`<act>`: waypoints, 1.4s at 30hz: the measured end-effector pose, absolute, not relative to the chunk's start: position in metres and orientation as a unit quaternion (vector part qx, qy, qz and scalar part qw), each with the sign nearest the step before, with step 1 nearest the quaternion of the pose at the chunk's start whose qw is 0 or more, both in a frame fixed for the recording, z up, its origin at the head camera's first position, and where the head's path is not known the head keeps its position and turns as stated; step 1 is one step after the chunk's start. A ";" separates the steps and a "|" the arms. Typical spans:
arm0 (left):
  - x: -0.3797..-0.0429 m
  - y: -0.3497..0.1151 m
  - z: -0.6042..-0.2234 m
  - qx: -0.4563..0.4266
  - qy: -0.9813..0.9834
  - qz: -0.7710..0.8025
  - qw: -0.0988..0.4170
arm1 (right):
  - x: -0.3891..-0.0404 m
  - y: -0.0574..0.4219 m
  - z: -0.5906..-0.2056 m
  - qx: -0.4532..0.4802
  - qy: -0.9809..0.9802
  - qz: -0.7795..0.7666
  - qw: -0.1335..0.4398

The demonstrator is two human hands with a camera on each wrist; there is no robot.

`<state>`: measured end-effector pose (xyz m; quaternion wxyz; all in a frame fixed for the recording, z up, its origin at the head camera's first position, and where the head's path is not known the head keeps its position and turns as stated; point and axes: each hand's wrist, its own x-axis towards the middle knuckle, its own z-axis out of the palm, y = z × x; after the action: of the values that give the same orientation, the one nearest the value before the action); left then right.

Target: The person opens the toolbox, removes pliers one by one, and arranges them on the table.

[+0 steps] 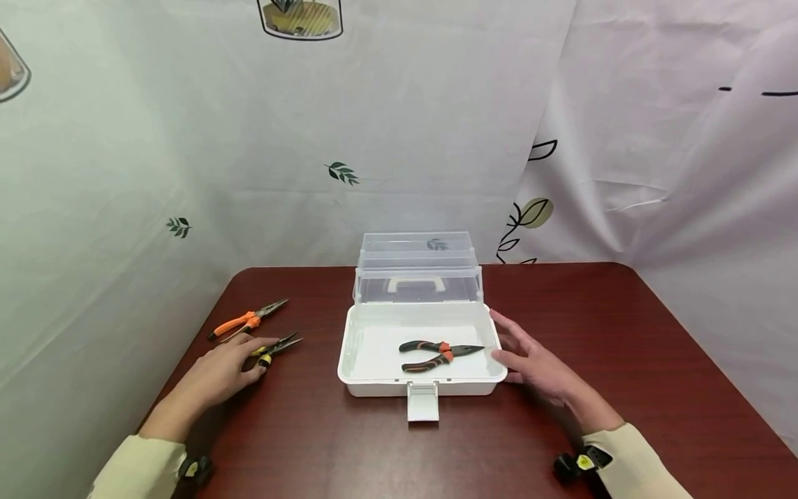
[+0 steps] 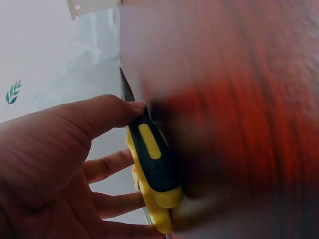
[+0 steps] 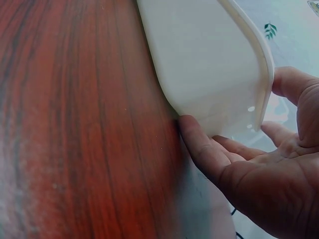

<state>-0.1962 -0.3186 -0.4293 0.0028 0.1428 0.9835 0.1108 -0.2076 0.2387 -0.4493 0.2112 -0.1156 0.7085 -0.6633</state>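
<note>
My left hand (image 1: 224, 371) holds yellow-and-black needle-nose pliers (image 2: 154, 154) low over the table's left side; in the left wrist view the thumb presses one handle, with fingers behind the other. Just beyond lie orange-handled needle-nose pliers (image 1: 233, 324) on the table. A white toolbox (image 1: 374, 389) stands with its clear lid (image 1: 418, 246) raised at the back. Inside it rest black-and-orange needle-nose pliers (image 1: 436, 353), jaws toward the right. My right hand (image 1: 539, 367) grips the box's right side, thumb at the rim and fingers against the outer wall (image 3: 209, 55).
The dark red wooden table (image 1: 623, 360) has rounded far corners. A pale patterned curtain (image 1: 436, 138) hangs behind it and along both sides. At the box's front, the white latch (image 1: 423, 403) hangs down unfastened.
</note>
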 end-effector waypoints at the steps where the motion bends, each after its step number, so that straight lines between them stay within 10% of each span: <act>1: -0.197 -0.318 -0.429 0.145 0.983 0.113 0.005 | -0.207 0.239 -0.450 -0.115 0.708 -0.664 0.210; 22: -0.207 -0.310 -0.413 0.155 0.981 0.094 0.064 | -0.208 0.240 -0.450 -0.119 0.702 -0.670 0.210; 31: -0.205 -0.280 -0.374 0.199 0.974 0.103 -0.031 | -0.208 0.240 -0.449 -0.116 0.701 -0.672 0.209; 42: -0.208 -0.208 -0.317 0.361 0.904 0.227 -0.024 | -0.208 0.238 -0.450 -0.110 0.702 -0.672 0.210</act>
<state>-0.2081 -0.2082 -0.3174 -0.0243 0.3607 0.9043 0.2271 -0.2079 0.2384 -0.4501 0.2102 -0.1102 0.7017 -0.6718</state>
